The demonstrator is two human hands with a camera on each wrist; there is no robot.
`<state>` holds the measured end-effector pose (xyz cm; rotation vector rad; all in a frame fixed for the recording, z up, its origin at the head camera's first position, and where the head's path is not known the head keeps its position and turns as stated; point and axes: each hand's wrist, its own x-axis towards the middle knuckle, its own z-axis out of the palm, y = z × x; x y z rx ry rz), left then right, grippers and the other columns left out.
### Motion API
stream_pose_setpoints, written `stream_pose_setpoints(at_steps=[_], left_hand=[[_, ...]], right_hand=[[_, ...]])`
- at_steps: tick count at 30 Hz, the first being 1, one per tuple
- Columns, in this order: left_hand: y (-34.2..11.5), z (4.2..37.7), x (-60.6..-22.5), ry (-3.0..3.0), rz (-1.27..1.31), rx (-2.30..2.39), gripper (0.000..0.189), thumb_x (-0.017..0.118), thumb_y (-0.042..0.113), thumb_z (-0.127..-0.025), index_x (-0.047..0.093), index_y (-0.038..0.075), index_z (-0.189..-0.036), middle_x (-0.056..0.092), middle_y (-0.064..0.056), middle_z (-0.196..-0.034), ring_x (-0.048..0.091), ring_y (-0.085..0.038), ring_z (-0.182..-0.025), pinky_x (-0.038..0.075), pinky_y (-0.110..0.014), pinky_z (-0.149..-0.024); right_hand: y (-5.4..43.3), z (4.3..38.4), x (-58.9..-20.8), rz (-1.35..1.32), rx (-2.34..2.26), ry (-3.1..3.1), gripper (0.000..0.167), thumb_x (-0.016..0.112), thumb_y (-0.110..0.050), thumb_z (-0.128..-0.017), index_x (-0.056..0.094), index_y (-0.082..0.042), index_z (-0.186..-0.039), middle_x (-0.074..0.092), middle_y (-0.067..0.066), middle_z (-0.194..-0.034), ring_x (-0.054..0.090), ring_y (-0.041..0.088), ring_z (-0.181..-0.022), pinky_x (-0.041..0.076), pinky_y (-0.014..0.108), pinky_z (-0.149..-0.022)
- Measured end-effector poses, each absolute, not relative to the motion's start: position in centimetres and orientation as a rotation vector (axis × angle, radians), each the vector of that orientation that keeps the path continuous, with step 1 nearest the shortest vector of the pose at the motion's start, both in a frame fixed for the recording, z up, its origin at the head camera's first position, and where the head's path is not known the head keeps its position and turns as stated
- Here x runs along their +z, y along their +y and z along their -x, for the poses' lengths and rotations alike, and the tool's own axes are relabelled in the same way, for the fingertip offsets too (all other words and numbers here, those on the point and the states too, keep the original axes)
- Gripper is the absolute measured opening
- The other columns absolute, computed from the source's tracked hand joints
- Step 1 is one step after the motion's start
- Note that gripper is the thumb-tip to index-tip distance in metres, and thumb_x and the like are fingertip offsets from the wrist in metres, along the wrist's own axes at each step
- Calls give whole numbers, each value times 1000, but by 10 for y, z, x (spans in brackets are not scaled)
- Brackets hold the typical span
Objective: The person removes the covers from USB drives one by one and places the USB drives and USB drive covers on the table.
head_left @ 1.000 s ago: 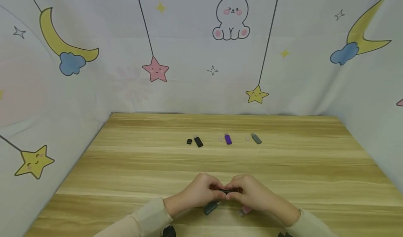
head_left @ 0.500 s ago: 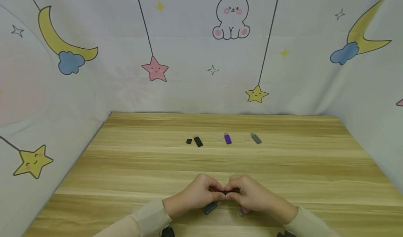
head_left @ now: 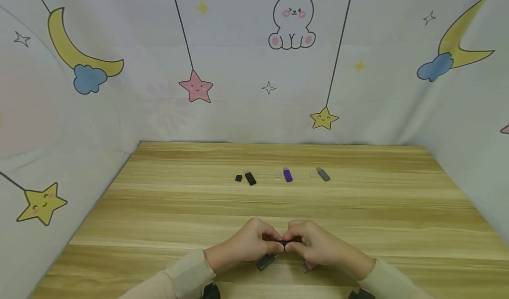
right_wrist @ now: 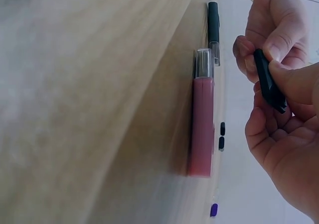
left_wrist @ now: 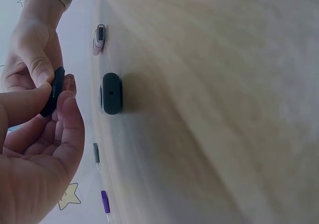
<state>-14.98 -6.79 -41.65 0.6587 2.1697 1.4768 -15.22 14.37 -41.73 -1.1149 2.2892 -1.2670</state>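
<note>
White cloth backdrop (head_left: 238, 47) up behind, wood-look table (head_left: 179, 197) in front. Over its near side the left hand (head_left: 254, 241) and right hand (head_left: 312, 244) each pinch the same slim black stick (right_wrist: 269, 82), thumb tips almost meeting. It's up off the wood, and fingers cover enough that you can't tell whether it's capped. Pink stick (right_wrist: 202, 129) and dark green stick (head_left: 266, 262) lie just below. Risk, imo: with such a small hold, an uneven twist could pop it loose, or a hand jerking away could knock those two. Farther back sit a black drive (head_left: 250, 178), purple drive (head_left: 288, 175) and grey drive (head_left: 324, 174), uncapped, with a black cap (head_left: 238, 178) and two easy-to-lose clear caps (head_left: 277, 175).
</note>
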Motion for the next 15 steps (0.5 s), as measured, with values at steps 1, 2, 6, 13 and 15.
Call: stream_pose_setpoints(at_steps=[1,2,6,13,15], left_hand=[[-68,150,-416,2169,-664,1474,7,70,3,-85,75,-3,-87,72,-12,-77,59,-3,-64,48,-15,-57],[-68,150,-416,2168,-669,1473,7,70,3,-86,75,-3,-87,72,-12,-76,59,-3,-63,48,-15,-57],[-69,151,-416,2145,-677,1481,8,70,3,-86,75,-2,-87,72,-12,-76,59,-4,-63,49,-16,-57],[-74,155,-415,2142,-670,1466,9,69,3,-87,74,-3,-91,73,-13,-82,63,-6,-68,51,-17,-61],[-76,157,-413,2159,-674,1465,10,69,3,-87,74,-3,-92,73,-13,-85,65,-7,-71,52,-17,-63]], right_hand=[[144,152,-417,1119,-1270,2286,12,65,-12,-92,72,-6,-99,56,-6,-82,47,-1,-74,49,21,-69],[144,153,-417,1116,-1273,2282,12,65,-12,-92,72,-6,-99,55,-7,-82,47,-1,-74,49,21,-70],[144,153,-416,1116,-1287,2261,12,64,-12,-92,72,-6,-99,53,-7,-81,47,-1,-75,49,21,-71],[148,154,-417,1092,-1231,2302,18,64,-10,-91,72,-4,-106,50,-11,-80,44,-1,-73,46,20,-68],[150,154,-417,1106,-1210,2325,21,64,-11,-91,72,-3,-109,48,-12,-79,42,-2,-71,45,19,-65]])
